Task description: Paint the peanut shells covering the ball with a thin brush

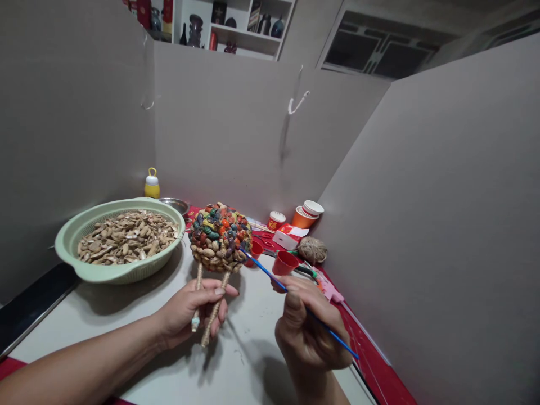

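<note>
My left hand (198, 308) is closed around the twine-wrapped legs of a round craft piece covered in peanut shells (217, 239). Its upper shells are painted red, orange, green, yellow and dark blue, while the lower ones are bare tan. Between the fingers of my right hand (312, 326) is a thin blue paintbrush (270, 274), its tip at the right side of the shells. A red cup (285, 262) stands just beyond my right hand, and another red cup (255, 253) is partly hidden behind the craft piece.
At the left a green colander (122, 275) holds many shells. Behind it stand a yellow bottle (152, 184) and a metal bowl (175, 205). Stacked paper cups (307, 214), a twine ball (312, 250) and a pink glue gun (331, 289) lie at the right. Grey panels enclose the table.
</note>
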Demonstrator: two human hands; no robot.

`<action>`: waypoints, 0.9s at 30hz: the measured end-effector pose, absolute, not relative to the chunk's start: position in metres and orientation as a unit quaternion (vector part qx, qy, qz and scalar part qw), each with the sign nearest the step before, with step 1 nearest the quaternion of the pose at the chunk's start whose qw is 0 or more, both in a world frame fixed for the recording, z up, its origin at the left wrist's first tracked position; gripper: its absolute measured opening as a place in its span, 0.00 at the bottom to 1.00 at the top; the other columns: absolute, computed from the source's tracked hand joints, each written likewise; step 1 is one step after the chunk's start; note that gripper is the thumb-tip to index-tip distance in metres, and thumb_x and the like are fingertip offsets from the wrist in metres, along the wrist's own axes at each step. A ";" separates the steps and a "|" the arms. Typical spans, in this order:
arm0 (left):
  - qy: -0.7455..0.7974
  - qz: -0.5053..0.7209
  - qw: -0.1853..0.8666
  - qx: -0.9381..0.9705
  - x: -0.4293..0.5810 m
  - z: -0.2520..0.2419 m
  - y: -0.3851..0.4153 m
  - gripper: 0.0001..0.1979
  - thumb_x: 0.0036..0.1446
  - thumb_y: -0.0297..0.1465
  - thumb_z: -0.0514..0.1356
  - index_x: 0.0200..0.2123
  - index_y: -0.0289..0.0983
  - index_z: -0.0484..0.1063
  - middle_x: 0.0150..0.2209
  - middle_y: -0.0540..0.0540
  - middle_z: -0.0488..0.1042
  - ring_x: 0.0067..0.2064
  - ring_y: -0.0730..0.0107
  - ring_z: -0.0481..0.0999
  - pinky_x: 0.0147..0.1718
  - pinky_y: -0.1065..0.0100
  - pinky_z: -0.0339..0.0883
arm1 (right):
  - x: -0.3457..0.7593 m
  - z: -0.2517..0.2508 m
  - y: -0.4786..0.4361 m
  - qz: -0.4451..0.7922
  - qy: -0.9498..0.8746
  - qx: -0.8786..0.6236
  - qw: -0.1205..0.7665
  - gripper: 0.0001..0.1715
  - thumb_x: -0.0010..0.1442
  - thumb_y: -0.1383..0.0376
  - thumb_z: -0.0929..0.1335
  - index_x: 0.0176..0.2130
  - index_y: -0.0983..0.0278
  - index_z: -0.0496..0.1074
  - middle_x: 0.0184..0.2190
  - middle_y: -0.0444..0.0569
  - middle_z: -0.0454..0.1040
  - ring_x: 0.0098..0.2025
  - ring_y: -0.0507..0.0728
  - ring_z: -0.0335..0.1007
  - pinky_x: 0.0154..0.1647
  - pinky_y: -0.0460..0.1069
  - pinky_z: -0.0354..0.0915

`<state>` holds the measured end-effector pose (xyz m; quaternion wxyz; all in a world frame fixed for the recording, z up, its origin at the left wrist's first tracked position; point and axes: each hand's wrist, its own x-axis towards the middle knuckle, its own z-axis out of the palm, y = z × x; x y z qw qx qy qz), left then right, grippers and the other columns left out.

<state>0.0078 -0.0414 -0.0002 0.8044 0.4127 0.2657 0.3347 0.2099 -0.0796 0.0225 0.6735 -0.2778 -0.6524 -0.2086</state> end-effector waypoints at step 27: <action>0.291 0.360 0.787 0.408 0.010 0.008 -0.040 0.20 0.52 0.41 0.74 0.41 0.32 0.82 0.21 0.51 0.75 0.16 0.77 0.69 0.14 0.77 0.63 | 0.207 0.022 -0.080 -0.231 -0.614 -0.322 0.683 0.03 0.68 0.68 0.68 0.42 0.61 0.73 0.33 0.46 0.81 0.35 0.55 0.81 0.38 0.56 0.79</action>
